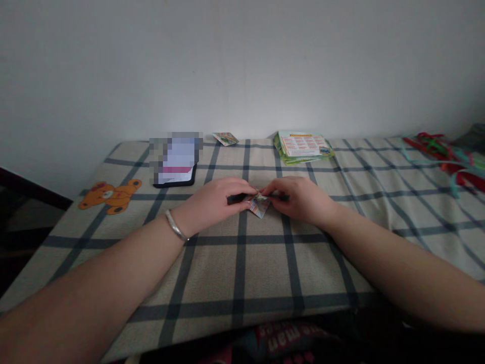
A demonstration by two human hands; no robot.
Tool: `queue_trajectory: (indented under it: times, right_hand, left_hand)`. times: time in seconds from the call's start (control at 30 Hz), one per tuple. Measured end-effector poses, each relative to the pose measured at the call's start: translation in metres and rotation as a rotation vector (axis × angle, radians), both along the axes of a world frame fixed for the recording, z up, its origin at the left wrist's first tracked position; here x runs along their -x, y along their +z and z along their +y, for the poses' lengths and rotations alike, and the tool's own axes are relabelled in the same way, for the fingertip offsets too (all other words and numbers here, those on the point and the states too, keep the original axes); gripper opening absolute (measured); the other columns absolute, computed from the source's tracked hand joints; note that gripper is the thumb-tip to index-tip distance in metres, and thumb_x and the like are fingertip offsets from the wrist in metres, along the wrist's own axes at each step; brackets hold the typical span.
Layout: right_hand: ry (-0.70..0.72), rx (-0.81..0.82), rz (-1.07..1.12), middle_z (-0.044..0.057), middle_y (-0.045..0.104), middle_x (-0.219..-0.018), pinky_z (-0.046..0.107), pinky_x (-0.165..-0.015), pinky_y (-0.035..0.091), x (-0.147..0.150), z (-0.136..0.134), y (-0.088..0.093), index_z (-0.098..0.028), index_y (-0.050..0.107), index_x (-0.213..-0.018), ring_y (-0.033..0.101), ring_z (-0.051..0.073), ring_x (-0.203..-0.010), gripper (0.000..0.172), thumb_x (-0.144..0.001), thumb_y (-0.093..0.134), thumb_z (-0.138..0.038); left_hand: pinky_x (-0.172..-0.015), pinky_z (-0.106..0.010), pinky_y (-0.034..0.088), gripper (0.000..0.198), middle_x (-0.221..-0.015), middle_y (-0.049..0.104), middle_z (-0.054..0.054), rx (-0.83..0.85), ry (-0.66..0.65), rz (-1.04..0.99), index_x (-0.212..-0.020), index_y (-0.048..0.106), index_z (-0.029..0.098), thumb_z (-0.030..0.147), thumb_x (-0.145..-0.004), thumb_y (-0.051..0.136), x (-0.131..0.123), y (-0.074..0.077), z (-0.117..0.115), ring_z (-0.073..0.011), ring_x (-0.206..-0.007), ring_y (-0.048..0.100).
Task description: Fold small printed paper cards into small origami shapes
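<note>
Between my two hands, a small folded piece of printed paper (pixel 259 208) is held just above the checked tablecloth, one corner pointing toward me. My left hand (pixel 217 199), with a silver bangle at the wrist, pinches its left side between thumb and fingers. My right hand (pixel 299 198) pinches the right side the same way. Fingertips of both hands meet near the paper's top and hide part of it. Farther back, a similar folded paper piece (pixel 226 138) lies by the wall.
A stack of printed leaflets (pixel 305 145) lies at the back right of centre. A phone (pixel 177 159), partly blurred out, is at the back left. An orange bear cutout (pixel 111 197) rests on the left. Coloured ribbons (pixel 443 151) lie at the far right on the checked tablecloth (pixel 212 283).
</note>
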State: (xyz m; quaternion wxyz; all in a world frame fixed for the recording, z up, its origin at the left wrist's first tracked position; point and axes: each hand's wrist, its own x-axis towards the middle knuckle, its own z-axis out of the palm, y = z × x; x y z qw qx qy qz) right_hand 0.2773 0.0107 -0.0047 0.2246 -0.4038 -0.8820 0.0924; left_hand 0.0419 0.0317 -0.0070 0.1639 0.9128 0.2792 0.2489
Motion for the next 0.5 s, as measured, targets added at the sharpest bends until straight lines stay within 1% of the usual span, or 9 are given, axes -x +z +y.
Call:
queue_trajectory:
  times: [0.07,0.13,0.2,0.23,0.37,0.5]
  right_hand:
    - [-0.058,0.041,0.058,0.001,0.073,-0.085,0.025,-0.063,0.048,0.002,-0.002,0.0,-0.02,0.068,-0.097,0.066,0.015,-0.07,0.018,-0.081,0.06,-0.02]
    - [-0.091,0.066,0.117,0.0,0.072,-0.079,0.023,-0.058,0.045,0.003,-0.003,-0.001,-0.019,0.067,-0.092,0.065,0.013,-0.065,0.013,-0.081,0.061,-0.024]
    - [-0.12,0.076,0.166,0.0,0.07,-0.073,0.022,-0.055,0.042,0.004,-0.004,-0.001,-0.019,0.065,-0.085,0.063,0.012,-0.062,0.009,-0.081,0.061,-0.026]
    - [-0.133,0.079,0.184,0.0,0.07,-0.072,0.022,-0.054,0.042,0.005,-0.004,-0.001,-0.018,0.065,-0.083,0.062,0.012,-0.061,0.009,-0.081,0.061,-0.026]
    - [-0.168,0.076,0.213,0.001,0.068,-0.071,0.022,-0.054,0.039,0.007,-0.004,-0.001,-0.018,0.064,-0.079,0.059,0.011,-0.06,0.009,-0.081,0.06,-0.026]
    - [-0.206,0.047,0.156,0.0,0.064,-0.065,0.022,-0.051,0.034,0.01,-0.007,0.002,-0.018,0.061,-0.074,0.054,0.01,-0.055,0.01,-0.08,0.061,-0.026]
  left_hand:
    - [-0.089,-0.033,0.049,0.027,-0.104,0.068,-0.005,-0.039,0.047,0.006,-0.11,0.067,0.018,0.031,-0.087,0.062,-0.002,0.001,-0.002,-0.0177,-0.099,0.062]
    - [-0.086,-0.035,0.048,0.027,-0.092,0.068,-0.004,-0.078,0.111,0.019,-0.108,0.067,0.017,0.032,-0.085,0.064,-0.004,0.001,-0.004,-0.0188,-0.092,0.061]
    - [-0.081,-0.034,0.047,0.024,-0.081,0.066,-0.001,-0.076,0.175,0.021,-0.105,0.068,0.018,0.031,-0.084,0.065,-0.007,0.001,-0.006,-0.0187,-0.084,0.06]
    - [-0.079,-0.033,0.047,0.022,-0.078,0.066,0.0,-0.052,0.207,0.01,-0.103,0.069,0.019,0.029,-0.084,0.065,-0.008,0.001,-0.008,-0.0181,-0.082,0.059]
    - [-0.075,-0.03,0.047,0.013,-0.086,0.069,0.0,0.083,0.331,-0.083,-0.093,0.069,0.021,0.029,-0.085,0.062,-0.013,-0.001,-0.014,-0.0155,-0.081,0.062]
    - [-0.074,-0.03,0.047,0.021,-0.087,0.069,0.001,0.121,0.369,-0.062,-0.101,0.067,0.021,0.031,-0.082,0.065,-0.017,-0.003,-0.017,-0.0163,-0.082,0.063]
